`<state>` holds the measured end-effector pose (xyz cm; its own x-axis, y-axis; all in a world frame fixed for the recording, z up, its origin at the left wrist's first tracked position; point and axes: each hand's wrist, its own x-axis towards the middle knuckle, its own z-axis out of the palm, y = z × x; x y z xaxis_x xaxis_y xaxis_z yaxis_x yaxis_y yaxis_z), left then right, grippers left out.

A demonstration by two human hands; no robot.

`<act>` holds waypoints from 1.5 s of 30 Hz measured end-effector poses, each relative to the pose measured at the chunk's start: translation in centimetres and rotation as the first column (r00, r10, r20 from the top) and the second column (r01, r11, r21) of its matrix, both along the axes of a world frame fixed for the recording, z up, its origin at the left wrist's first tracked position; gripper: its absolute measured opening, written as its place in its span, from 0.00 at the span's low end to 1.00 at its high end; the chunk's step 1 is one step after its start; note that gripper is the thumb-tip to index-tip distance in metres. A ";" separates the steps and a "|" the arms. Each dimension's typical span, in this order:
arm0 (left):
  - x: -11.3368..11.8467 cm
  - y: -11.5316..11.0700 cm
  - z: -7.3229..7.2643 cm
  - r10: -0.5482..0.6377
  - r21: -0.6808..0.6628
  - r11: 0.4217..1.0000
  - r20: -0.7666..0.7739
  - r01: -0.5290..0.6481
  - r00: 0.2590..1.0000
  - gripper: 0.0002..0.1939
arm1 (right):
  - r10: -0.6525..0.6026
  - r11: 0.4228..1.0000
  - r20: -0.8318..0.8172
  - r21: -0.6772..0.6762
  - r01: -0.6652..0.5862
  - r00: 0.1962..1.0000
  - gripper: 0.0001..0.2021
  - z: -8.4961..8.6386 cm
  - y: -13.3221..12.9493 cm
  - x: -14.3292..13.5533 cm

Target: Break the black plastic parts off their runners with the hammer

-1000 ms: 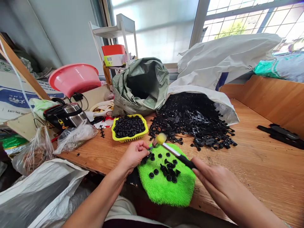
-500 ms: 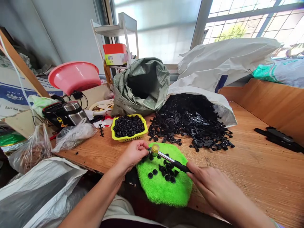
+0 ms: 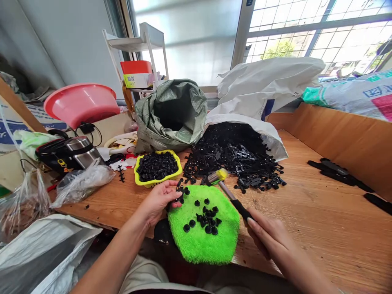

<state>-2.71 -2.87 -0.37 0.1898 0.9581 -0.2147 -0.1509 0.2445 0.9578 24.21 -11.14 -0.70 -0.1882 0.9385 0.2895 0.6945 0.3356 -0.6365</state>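
Observation:
My left hand [image 3: 161, 200] pinches a black plastic strip [image 3: 180, 188] at the upper left edge of a bright green cloth [image 3: 205, 249]. In my right hand [image 3: 266, 230] is a mallet [image 3: 234, 200] by its black handle; its yellowish head [image 3: 218, 176] is raised just beyond the cloth's far edge, slightly blurred. Several round black caps with stems [image 3: 210, 220] lie loose on the cloth. Close to my left hand stands a yellow basket [image 3: 137, 180] full of the same kind of caps.
A heap of black plastic strips [image 3: 235, 155] spills from a white sack [image 3: 280, 149] at the back. Beside it stands an open grey-green woven sack [image 3: 141, 136]. A steel flask [image 3: 82, 151] and plastic bags [image 3: 88, 177] sit left; dark flat pieces [image 3: 339, 173] lie right.
My right hand has lifted the mallet head up and to the right, away from my left hand. The strip in my left hand now shows more plainly. The view has shifted right.

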 end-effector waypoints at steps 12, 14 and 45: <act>3.4 1.5 -0.3 -0.063 -0.018 0.998 0.115 0.066 0.991 0.23 | -0.101 0.994 -0.061 0.038 0.104 0.993 0.22 -2.8 -1.2 3.2; 3.4 1.4 -0.3 -0.055 -0.012 0.998 0.108 0.057 0.993 0.23 | -0.115 0.991 -0.045 0.059 0.118 0.992 0.22 -3.3 -1.4 3.3; 3.8 1.9 -0.2 -0.073 0.020 0.997 -0.048 0.074 0.996 0.20 | 0.097 0.995 0.440 -0.044 -0.086 0.893 0.15 0.4 0.4 -0.7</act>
<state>1.12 -1.02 -0.53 0.2498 0.9465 -0.2044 -0.0879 0.2324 0.9687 23.51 -10.72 -0.33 -0.3769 0.9163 0.1356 0.8724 0.4003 -0.2805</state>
